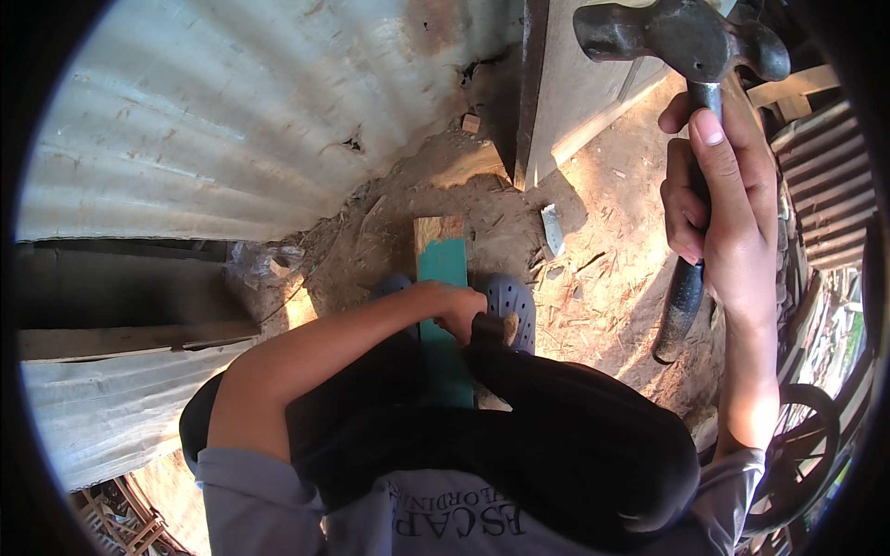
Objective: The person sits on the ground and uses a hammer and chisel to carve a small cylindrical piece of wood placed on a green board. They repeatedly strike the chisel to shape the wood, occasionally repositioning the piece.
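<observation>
My right hand (732,199), raised at the right, is wrapped round the dark handle of a ball-peen hammer (691,42). The thumb lies along the handle just under the steel head, which is up at the top right. Low between my legs, my left hand (454,310) is closed on a dark-handled tool (496,329) with a worn tan butt end. The tool's working end is hidden, so its kind does not show. Beneath that hand a wooden board (443,264), painted green with a bare far end, runs away from me between my feet.
A grey clog (512,306) is on my right foot beside the board. Corrugated metal sheets (241,111) rise at the far left. A wooden panel (579,88) stands ahead. Wood chips and a pale scrap (553,232) lie on the dirt floor. At right is a dark wheel (797,454).
</observation>
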Action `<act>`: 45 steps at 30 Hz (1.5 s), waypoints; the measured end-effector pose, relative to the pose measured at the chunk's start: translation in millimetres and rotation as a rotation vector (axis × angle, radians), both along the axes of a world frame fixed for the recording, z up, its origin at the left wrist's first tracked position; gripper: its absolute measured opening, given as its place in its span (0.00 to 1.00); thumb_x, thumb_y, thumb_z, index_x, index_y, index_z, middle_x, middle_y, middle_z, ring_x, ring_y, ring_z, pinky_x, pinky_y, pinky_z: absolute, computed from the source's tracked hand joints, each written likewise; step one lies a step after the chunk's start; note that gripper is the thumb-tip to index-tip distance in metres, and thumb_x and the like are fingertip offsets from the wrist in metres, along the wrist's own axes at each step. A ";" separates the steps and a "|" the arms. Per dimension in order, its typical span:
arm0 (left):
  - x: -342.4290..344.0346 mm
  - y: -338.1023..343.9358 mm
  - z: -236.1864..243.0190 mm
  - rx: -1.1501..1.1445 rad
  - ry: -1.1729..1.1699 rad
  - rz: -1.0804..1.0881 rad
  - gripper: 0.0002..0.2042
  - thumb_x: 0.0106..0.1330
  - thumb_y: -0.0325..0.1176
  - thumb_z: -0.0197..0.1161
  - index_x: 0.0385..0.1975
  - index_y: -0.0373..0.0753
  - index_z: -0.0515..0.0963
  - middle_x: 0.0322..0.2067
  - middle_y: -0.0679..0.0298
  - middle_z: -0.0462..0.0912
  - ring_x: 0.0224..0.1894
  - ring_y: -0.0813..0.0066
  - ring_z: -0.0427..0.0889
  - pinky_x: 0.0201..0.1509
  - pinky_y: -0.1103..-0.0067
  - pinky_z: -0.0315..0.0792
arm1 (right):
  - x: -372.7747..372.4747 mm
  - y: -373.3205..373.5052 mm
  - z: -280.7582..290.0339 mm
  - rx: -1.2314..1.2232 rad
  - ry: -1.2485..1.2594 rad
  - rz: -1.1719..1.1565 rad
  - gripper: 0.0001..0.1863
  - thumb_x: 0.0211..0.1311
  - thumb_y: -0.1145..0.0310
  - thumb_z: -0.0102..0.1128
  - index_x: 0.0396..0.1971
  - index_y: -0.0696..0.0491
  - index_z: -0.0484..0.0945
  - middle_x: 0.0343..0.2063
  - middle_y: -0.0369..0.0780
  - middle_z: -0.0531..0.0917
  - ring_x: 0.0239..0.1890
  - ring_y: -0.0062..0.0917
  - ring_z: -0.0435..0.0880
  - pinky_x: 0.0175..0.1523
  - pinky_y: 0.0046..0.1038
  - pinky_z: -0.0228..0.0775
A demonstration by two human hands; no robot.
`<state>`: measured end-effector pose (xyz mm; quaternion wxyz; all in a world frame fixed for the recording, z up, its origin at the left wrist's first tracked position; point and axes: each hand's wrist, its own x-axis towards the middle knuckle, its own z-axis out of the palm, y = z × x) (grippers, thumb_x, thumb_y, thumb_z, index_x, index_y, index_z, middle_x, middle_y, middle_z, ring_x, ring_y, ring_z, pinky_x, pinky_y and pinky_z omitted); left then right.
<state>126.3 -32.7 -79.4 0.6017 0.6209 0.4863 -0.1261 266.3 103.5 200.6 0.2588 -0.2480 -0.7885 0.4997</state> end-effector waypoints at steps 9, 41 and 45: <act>-86.1 30.8 84.3 0.522 0.077 0.479 0.19 0.51 0.34 0.63 0.42 0.33 0.77 0.32 0.53 0.83 0.40 0.60 0.83 0.43 0.70 0.76 | -23.2 18.0 -42.3 0.113 0.010 0.175 0.14 0.73 0.61 0.44 0.38 0.58 0.71 0.10 0.27 0.60 0.10 0.08 0.54 0.17 0.15 0.46; -104.4 28.9 96.1 0.643 -0.300 1.092 0.17 0.57 0.45 0.70 0.29 0.35 0.78 0.26 0.61 0.81 0.32 0.72 0.81 0.40 0.74 0.74 | -82.9 20.8 -53.0 -0.159 -0.016 0.188 0.09 0.66 0.74 0.56 0.43 0.61 0.74 0.30 0.34 0.77 0.34 0.11 0.69 0.40 0.16 0.62; -92.9 27.2 89.9 0.644 -0.299 1.096 0.19 0.56 0.45 0.71 0.33 0.34 0.78 0.29 0.60 0.82 0.36 0.71 0.82 0.43 0.73 0.75 | -71.2 13.3 -63.3 -0.228 0.058 0.153 0.14 0.66 0.76 0.54 0.51 0.63 0.73 0.36 0.36 0.80 0.39 0.13 0.72 0.46 0.16 0.64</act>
